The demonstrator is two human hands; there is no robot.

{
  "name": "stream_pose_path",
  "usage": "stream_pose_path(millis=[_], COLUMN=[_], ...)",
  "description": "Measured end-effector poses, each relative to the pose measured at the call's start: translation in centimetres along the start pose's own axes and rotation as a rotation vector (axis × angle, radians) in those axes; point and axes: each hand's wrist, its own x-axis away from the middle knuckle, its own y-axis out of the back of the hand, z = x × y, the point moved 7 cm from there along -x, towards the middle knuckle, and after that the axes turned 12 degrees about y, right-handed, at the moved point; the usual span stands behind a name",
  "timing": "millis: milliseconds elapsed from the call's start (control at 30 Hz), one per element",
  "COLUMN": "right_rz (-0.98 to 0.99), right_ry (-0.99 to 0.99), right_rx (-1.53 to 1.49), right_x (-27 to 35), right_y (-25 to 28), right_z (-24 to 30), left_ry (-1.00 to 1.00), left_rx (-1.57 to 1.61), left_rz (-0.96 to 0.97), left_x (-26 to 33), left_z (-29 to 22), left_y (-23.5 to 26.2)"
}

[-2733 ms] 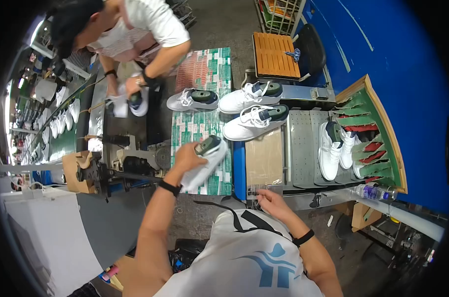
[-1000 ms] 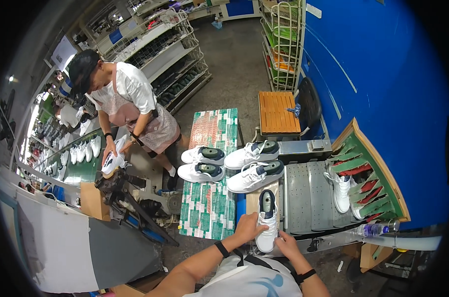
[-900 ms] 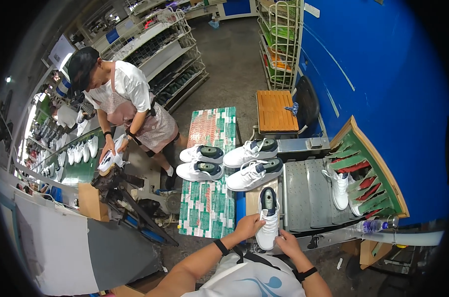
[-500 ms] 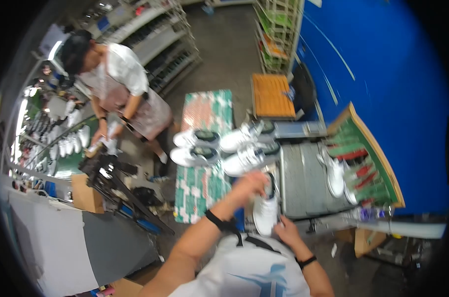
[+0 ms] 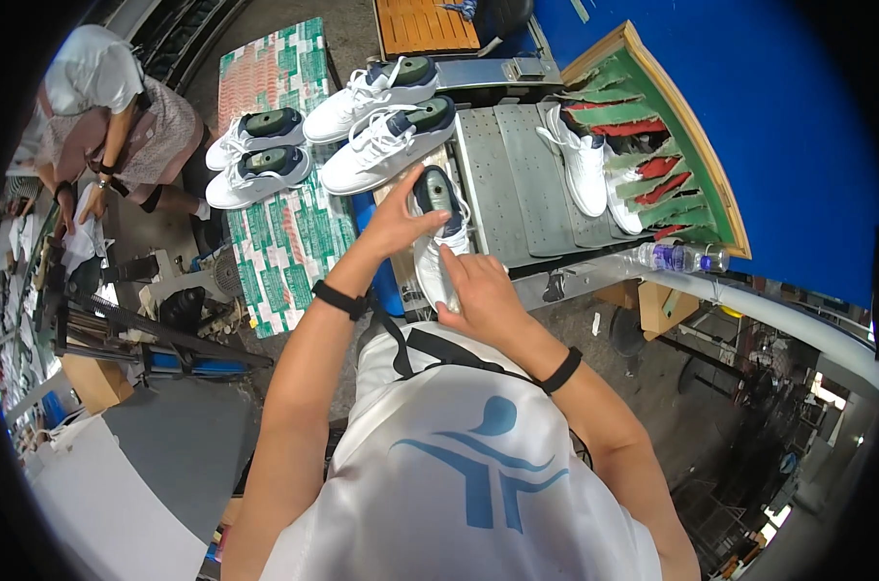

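A white lace-up sneaker [image 5: 426, 276] with a dark lining lies on the bench edge before me, toe toward my body. A grey-green insert fills its opening. My left hand [image 5: 400, 221] is closed around the heel and collar, thumb laid over the insert. My right hand [image 5: 483, 295] is at the laces and side of the shoe, index finger stretched onto the tongue area, thumb by the toe and other fingers curled. Just beyond stand two more white sneakers, a nearer one [image 5: 386, 155] and a farther one [image 5: 362, 102], both with similar dark green inserts.
Two white sneakers [image 5: 255, 179] sit on green-and-white printed cardboard [image 5: 275, 242]. To the right, a grey conveyor [image 5: 517, 184] leads to a wood-framed opening with green strips [image 5: 667, 179], where a white sneaker [image 5: 577, 160] lies. A plastic bottle [image 5: 677, 257] rests alongside. A co-worker [image 5: 100, 107] stands at left.
My view has shifted closer over the bench. My left hand has settled on the sneaker's heel and collar; my right hand has moved from beside the toe up to the laces.
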Motion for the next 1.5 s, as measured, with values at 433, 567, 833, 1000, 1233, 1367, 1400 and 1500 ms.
stream_pose_path(millis=[433,567,833,1000,1233,1367,1400,1500], right_rz=[0.378,0.077,-0.055,0.085,-0.089,0.03,0.057,0.001], right_ry=[-0.13,-0.218,-0.115,-0.18,-0.156,-0.201,-0.217,-0.166], right_rx=[-0.795,-0.645,-0.064,-0.146,-0.131,-0.178,-0.201,-0.14], right_x=[-2.9,-0.9,2.2,6.4,3.3,5.8,6.0,3.9], right_y=[-6.3,-1.1,2.4,6.0,2.0,3.0,3.2,2.7], right_z=[4.6,2.3,-3.6,1.2,-3.4,0.0,0.7,0.5], left_ry=[-0.029,-0.034,-0.033,0.033,-0.06,-0.033,-0.032,-0.067], left_rx=[-0.114,-0.052,-0.108,-0.036,0.003,0.072,0.055,-0.017], left_rz=[0.05,0.118,-0.027,0.03,0.033,0.027,0.004,-0.016], left_x=[-1.0,-0.5,0.1,0.6,-0.6,0.0,-0.3,-0.6], left_z=[-0.9,-0.2,-2.0,-1.5,-1.3,-0.6,-0.2,0.7], left_y=[0.6,1.3,-0.6,0.2,-1.2,-0.6,-0.3,-0.7])
